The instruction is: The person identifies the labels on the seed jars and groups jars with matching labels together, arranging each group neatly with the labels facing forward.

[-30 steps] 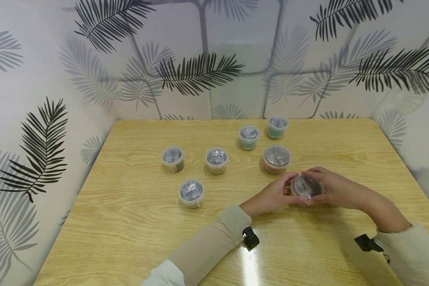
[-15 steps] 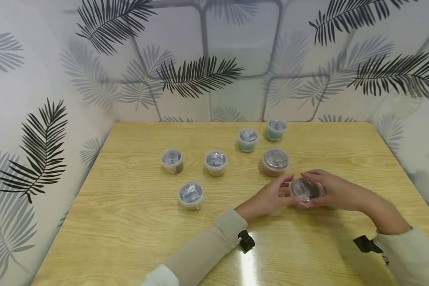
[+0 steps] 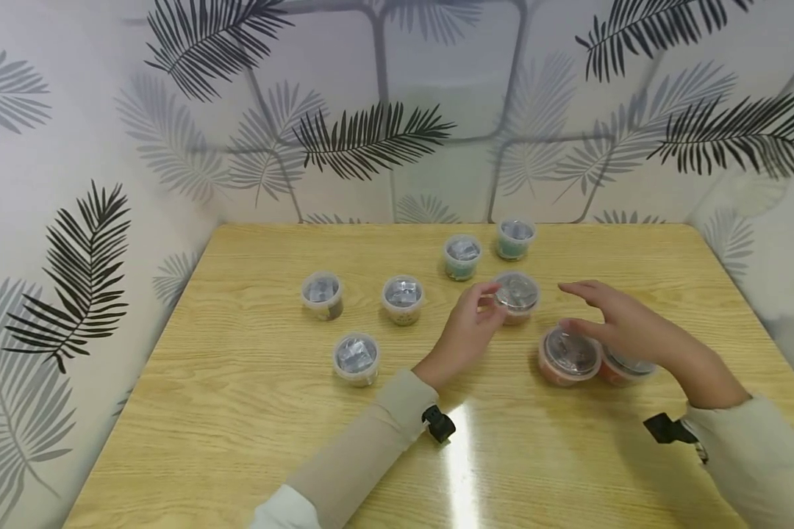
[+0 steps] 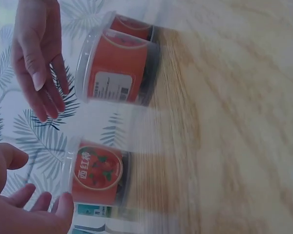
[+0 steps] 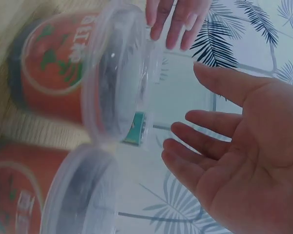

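Observation:
Both hands are off the tubs, fingers loosely spread. My left hand [image 3: 466, 330] has its fingertips right at the left side of a lidded plastic tub [image 3: 517, 294] with a red label, which shows a tomato picture in the left wrist view. My right hand [image 3: 635, 330] hovers over two more red tubs with clear lids. The nearer-left one of these tubs [image 3: 570, 356] stands close beside the other tub [image 3: 625, 367], which the right hand partly covers. In the right wrist view the right palm [image 5: 263, 156] faces the tub lids with nothing between the fingers.
Two green-labelled tubs [image 3: 462, 257] [image 3: 515, 239] stand at the back of the wooden table [image 3: 251, 411]. Several smaller pale tubs stand at the left and middle, among them a tub [image 3: 402, 300] and a front one [image 3: 356, 360]. A leaf-patterned wall [image 3: 450, 176] borders the table's back edge.
Both hands have let go of the red tub they were holding. My left hand has moved left and away to the farther red tub; my right hand has risen and opened.

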Demonstrator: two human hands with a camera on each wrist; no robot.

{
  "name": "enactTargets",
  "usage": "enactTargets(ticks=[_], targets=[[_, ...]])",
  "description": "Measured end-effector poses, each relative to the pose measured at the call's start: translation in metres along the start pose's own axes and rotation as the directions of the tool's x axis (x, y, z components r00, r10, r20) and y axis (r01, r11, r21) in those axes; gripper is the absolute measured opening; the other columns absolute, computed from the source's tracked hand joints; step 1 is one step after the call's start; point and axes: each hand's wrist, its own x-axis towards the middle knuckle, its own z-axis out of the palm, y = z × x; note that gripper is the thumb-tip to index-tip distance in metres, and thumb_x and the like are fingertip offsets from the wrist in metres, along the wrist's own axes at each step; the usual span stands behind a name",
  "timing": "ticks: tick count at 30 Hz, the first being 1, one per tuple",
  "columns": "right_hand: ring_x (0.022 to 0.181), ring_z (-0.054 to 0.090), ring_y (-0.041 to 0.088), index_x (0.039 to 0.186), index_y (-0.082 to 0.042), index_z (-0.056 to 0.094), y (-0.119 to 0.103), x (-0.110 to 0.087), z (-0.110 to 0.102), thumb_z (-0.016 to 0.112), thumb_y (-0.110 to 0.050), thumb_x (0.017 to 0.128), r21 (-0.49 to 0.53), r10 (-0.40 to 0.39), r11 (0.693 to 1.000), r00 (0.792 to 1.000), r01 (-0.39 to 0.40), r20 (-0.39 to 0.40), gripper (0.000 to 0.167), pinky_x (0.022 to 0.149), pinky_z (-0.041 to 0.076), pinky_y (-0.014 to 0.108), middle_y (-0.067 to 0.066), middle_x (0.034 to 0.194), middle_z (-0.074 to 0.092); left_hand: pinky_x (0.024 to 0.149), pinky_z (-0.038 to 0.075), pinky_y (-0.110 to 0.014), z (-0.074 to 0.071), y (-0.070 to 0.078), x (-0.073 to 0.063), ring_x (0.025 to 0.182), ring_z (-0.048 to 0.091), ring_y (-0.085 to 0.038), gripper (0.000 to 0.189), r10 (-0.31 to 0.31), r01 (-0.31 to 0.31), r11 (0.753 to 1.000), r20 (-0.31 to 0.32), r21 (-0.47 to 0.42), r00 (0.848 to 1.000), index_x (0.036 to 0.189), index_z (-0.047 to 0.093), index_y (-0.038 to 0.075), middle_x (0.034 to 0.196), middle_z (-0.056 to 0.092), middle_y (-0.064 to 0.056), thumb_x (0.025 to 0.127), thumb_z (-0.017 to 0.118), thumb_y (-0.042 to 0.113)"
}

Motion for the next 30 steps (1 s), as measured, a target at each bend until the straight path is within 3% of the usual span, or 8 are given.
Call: enactTargets(ticks=[5,12,20,26,30], targets=[[0.116,0.042,0.045,0.142,0.002,0.032,-0.005,0.020,0.004,0.056,-0.037,0.093,-0.002,0.041,0.999,0.999,-0.041,-0.016,0.067,0.091,0.038,0.060,0.027,0.137,0.036,0.093,0.042,-0.024,0.000,-0.003,0.009,0.122,0.041,-0.019,0.046,-0.074,0.075,0.995,-0.017,0.070,0.997,0.140,0.036,0.009,0.137,0.036,-0.005,0.098,0.049,0.024],[0.127,0.027,0.048,0.142,0.009,0.025,-0.009,0.047,0.022,0.059,-0.026,0.093,-0.002,0.072,0.997,0.997,-0.072,-0.002,0.070,0.099,0.028,0.060,0.033,0.140,0.026,0.091,0.044,-0.024,0.007,-0.012,0.018,0.121,0.042,-0.018,0.053,-0.134,0.137,0.986,-0.043,0.090,0.990,0.143,0.030,0.008,0.138,0.035,-0.008,0.098,0.049,0.028],[0.118,0.038,0.050,0.132,0.019,0.033,-0.010,0.059,0.041,0.065,-0.012,0.088,-0.079,-0.005,0.997,0.996,-0.002,-0.086,0.063,0.096,0.035,0.057,0.039,0.129,0.037,0.092,0.042,-0.021,0.009,-0.018,0.023,0.122,0.043,-0.016,0.052,-0.125,0.126,0.992,-0.026,0.032,0.992,0.143,0.029,0.005,0.140,0.038,-0.009,0.098,0.048,0.025],[0.110,0.044,0.047,0.133,0.017,0.035,-0.012,0.060,0.043,0.068,-0.014,0.086,-0.042,0.056,0.997,0.992,-0.061,-0.113,0.065,0.091,0.039,0.056,0.037,0.121,0.038,0.092,0.042,-0.020,0.007,-0.021,0.024,0.121,0.045,-0.015,0.048,-0.117,0.118,0.993,-0.033,0.021,0.993,0.142,0.034,0.006,0.139,0.042,-0.007,0.099,0.046,0.024],[0.114,0.041,0.049,0.133,0.018,0.033,-0.010,0.062,0.044,0.068,-0.016,0.086,-0.024,0.066,0.997,0.993,-0.068,-0.102,0.068,0.094,0.036,0.057,0.039,0.124,0.037,0.091,0.042,-0.019,0.008,-0.023,0.025,0.119,0.047,-0.013,0.045,-0.120,0.121,0.992,-0.048,0.027,0.992,0.141,0.037,0.009,0.137,0.044,-0.004,0.099,0.046,0.024]])
